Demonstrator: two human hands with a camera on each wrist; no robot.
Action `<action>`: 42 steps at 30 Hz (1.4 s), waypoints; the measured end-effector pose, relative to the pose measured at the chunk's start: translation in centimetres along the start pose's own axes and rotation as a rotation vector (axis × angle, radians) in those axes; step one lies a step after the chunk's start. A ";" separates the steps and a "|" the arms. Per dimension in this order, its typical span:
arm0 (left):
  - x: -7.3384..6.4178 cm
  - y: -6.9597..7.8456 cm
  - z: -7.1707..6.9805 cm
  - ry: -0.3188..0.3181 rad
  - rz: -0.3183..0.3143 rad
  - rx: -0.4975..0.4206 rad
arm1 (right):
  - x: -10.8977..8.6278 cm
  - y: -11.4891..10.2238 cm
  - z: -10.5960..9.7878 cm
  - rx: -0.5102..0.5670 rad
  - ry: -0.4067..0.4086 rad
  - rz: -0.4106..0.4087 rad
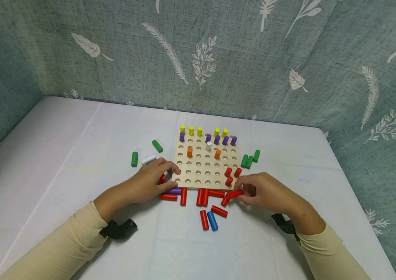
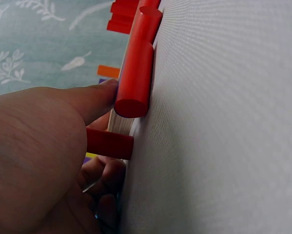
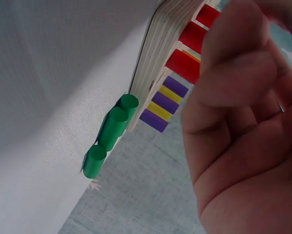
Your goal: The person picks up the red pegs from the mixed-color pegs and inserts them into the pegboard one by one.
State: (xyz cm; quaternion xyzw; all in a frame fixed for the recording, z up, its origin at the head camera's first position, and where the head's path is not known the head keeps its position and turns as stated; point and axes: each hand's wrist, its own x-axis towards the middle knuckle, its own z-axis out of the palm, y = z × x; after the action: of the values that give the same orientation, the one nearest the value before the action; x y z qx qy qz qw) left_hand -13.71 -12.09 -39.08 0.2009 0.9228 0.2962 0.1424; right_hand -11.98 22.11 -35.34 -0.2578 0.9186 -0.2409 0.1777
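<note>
A wooden pegboard (image 1: pixel 203 171) lies on the table, with yellow, purple, orange and red pegs and one white peg (image 1: pixel 208 146) upright in its holes. My left hand (image 1: pixel 149 181) steadies the board's near left corner, its thumb and forefinger apart along the edge. Close to that thumb, a purple peg (image 1: pixel 174 191) and a red peg (image 1: pixel 169 197) lie on the table. At the near right corner, my right hand (image 1: pixel 266 190) pinches one end of a tilted red peg (image 1: pixel 235 193). Its curled fingers (image 3: pixel 233 78) hide the grip in the right wrist view.
Loose red pegs and a blue peg (image 1: pixel 212 221) lie in front of the board. Green pegs (image 1: pixel 249 161) lie to its right, and more green pegs (image 1: pixel 134 159) and a white peg (image 1: pixel 148 160) to its left. A patterned curtain (image 1: pixel 198 58) hangs behind.
</note>
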 end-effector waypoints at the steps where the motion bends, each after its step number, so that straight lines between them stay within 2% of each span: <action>1: 0.0 0.0 0.0 0.001 0.000 0.000 | 0.0 0.0 0.0 0.004 0.010 0.001; 9: 0.0 0.0 0.1 0.003 -0.001 -0.006 | -0.3 -0.3 -0.2 -0.018 0.153 -0.060; 15: 0.0 0.0 0.0 0.005 -0.001 -0.011 | -0.5 -0.8 -0.1 -0.063 0.269 -0.045; 20: 0.0 0.0 0.0 -0.001 0.007 -0.015 | -0.9 -1.1 -0.4 -0.089 0.335 -0.059; 32: -0.2 -0.2 -0.1 0.005 0.019 -0.006 | -0.3 -2.1 -1.0 -0.198 0.312 -0.039; 42: -0.2 -0.1 0.1 0.009 0.019 -0.006 | 0.6 -2.9 -1.0 -0.225 0.326 -0.055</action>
State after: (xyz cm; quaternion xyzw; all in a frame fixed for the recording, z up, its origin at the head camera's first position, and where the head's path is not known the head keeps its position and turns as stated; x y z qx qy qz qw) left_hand -13.56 -12.19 -39.16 0.2078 0.9206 0.3013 0.1364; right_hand -11.76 19.98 -33.13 -0.2587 0.9490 -0.1801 -0.0097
